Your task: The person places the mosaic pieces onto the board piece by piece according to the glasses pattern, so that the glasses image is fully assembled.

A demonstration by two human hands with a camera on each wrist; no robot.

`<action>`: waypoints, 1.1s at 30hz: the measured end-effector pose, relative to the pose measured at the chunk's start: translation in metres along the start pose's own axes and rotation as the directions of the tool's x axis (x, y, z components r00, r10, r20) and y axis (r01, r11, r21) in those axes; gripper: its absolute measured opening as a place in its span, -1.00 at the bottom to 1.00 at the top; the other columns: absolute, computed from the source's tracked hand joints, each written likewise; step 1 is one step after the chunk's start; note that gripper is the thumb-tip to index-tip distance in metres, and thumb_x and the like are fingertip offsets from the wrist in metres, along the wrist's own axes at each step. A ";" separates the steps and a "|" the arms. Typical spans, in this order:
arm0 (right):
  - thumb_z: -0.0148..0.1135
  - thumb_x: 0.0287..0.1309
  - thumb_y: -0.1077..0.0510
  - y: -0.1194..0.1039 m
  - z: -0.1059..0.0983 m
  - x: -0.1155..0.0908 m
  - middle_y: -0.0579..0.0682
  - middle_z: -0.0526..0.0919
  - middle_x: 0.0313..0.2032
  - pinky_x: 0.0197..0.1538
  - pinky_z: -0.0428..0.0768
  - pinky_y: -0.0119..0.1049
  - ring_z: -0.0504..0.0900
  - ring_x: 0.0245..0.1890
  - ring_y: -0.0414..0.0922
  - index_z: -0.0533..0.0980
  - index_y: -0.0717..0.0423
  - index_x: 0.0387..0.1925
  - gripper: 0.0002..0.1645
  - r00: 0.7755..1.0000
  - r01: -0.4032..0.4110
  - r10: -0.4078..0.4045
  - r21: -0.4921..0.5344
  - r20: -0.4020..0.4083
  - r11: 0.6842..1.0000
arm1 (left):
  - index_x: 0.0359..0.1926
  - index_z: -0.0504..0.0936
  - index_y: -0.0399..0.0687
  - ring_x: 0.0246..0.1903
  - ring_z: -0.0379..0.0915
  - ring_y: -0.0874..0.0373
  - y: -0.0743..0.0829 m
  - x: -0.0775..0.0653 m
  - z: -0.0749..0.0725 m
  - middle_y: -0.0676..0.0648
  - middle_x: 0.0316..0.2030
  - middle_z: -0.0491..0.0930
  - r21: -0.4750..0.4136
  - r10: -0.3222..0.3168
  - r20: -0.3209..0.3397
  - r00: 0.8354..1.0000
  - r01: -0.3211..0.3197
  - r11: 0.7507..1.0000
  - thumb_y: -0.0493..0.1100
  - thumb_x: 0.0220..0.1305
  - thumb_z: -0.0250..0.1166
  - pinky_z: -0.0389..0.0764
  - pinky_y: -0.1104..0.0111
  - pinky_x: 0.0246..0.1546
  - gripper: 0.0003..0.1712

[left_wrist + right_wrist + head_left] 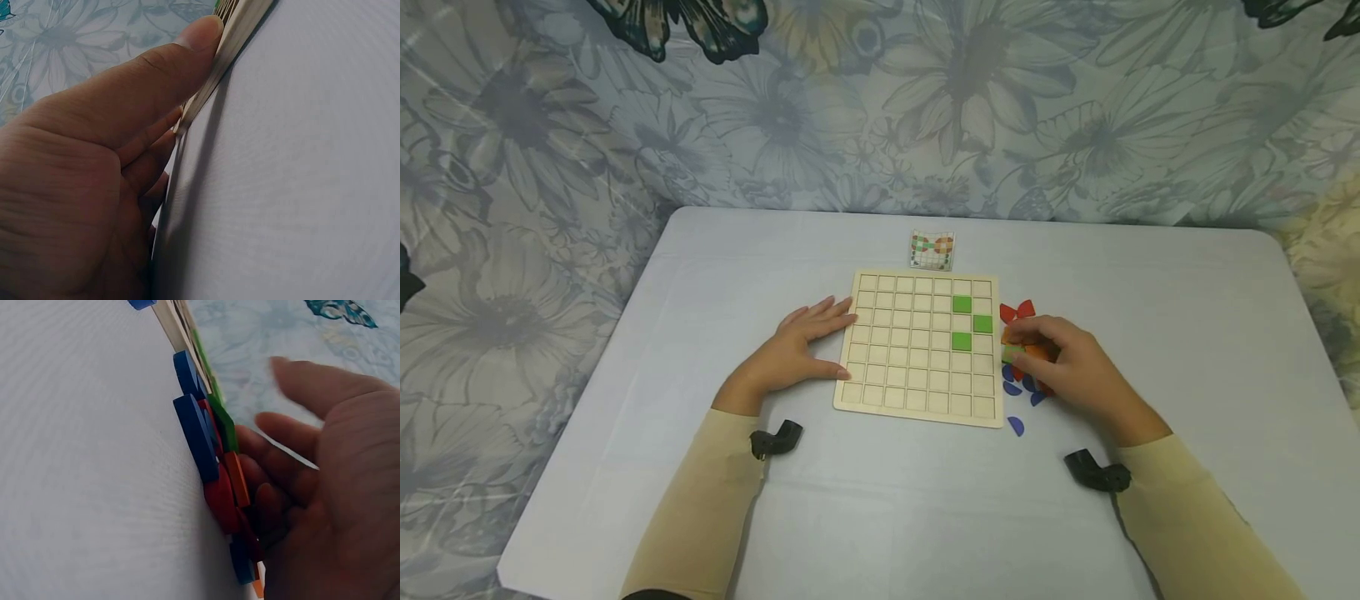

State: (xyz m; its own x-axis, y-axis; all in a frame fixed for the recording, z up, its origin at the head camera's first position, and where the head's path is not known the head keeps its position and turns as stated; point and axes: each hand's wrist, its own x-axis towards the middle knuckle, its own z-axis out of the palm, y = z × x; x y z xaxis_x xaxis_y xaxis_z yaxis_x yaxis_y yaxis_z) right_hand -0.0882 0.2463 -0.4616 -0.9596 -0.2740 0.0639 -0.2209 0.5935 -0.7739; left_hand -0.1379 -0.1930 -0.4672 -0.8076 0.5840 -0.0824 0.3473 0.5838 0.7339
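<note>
A square wooden grid board point(895, 377) lies on the table, with green square tiles point(962, 342) in three of its right-hand cells. My left hand point(801, 350) rests at the board's left side, fingers straight and spread, thumb on the lower edge; the left wrist view shows the thumb point(200, 37) on the rim. My right hand point(1071, 358) is over loose pieces beside the board's right edge. Its thumb point(300, 372) stands apart from the fingers, which are near a green piece point(225, 425) and an orange piece point(237, 478). Nothing is visibly pinched; the hand partly hides the pile.
A small pattern card point(932, 251) lies just beyond the board. Red pieces point(1026, 309) and several blue half-circles point(1016, 426) lie along the board's right side. The white table point(1187, 292) meets a flower-patterned cloth point(880, 117) behind.
</note>
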 end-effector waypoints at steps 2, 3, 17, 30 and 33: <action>0.53 0.35 0.22 0.000 0.001 0.001 -0.03 0.71 0.03 0.02 0.50 -0.37 0.53 -0.02 -0.05 0.72 0.09 0.13 -0.65 1.000 0.020 -0.019 -0.064 0.022 0.998 | 0.66 0.39 0.04 0.69 -0.21 0.14 0.000 0.000 0.000 0.16 0.69 0.10 0.000 0.000 0.001 1.000 0.000 1.000 0.07 0.15 0.73 -0.34 0.09 0.63 0.12; 0.55 0.32 0.25 0.000 0.001 0.001 -0.02 0.71 0.04 0.04 0.50 -0.31 0.51 0.01 -0.04 0.73 0.09 0.13 -0.64 0.999 0.031 -0.028 -0.089 0.030 0.996 | 0.66 0.39 0.05 0.69 -0.22 0.14 0.000 0.000 0.000 0.16 0.69 0.10 -0.001 0.000 0.002 1.000 0.000 1.000 0.07 0.16 0.72 -0.35 0.09 0.63 0.12; 0.55 0.30 0.29 -0.009 -0.003 0.001 0.08 0.67 0.03 0.07 0.58 0.03 0.50 0.01 0.05 0.72 0.17 0.18 -0.58 0.996 -0.008 0.025 -0.195 0.083 0.981 | 0.65 0.40 0.02 0.69 -0.20 0.11 -0.001 0.000 0.001 0.13 0.69 0.11 0.005 0.007 -0.004 1.000 -0.007 1.000 0.06 0.16 0.72 -0.34 0.07 0.63 0.11; 0.52 0.30 0.37 -0.015 -0.004 0.000 0.07 0.63 -0.06 -0.11 0.59 -0.19 0.52 -0.13 0.03 0.71 0.16 0.15 -0.60 0.998 -0.025 0.037 -0.206 0.056 0.978 | 0.66 0.39 0.01 0.69 -0.20 0.10 -0.002 -0.001 0.001 0.12 0.69 0.11 0.000 0.014 -0.007 1.000 -0.014 1.000 0.06 0.16 0.72 -0.35 0.06 0.63 0.12; 0.51 0.31 0.37 -0.015 -0.004 0.000 0.10 0.70 0.00 -0.05 0.65 -0.09 0.56 -0.10 0.05 0.72 0.16 0.14 -0.62 0.997 -0.041 0.054 -0.201 0.059 0.979 | 0.66 0.39 0.01 0.69 -0.20 0.11 -0.002 -0.001 0.001 0.11 0.68 0.11 0.003 0.013 -0.005 1.000 -0.013 1.000 0.06 0.16 0.72 -0.35 0.06 0.63 0.11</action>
State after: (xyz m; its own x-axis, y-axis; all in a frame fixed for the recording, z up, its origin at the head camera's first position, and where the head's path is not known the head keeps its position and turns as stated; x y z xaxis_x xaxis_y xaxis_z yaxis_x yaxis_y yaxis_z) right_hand -0.0859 0.2401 -0.4473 -0.9581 -0.2860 -0.0150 -0.2123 0.7443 -0.6332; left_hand -0.1369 -0.1939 -0.4691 -0.8055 0.5885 -0.0690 0.3591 0.5776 0.7331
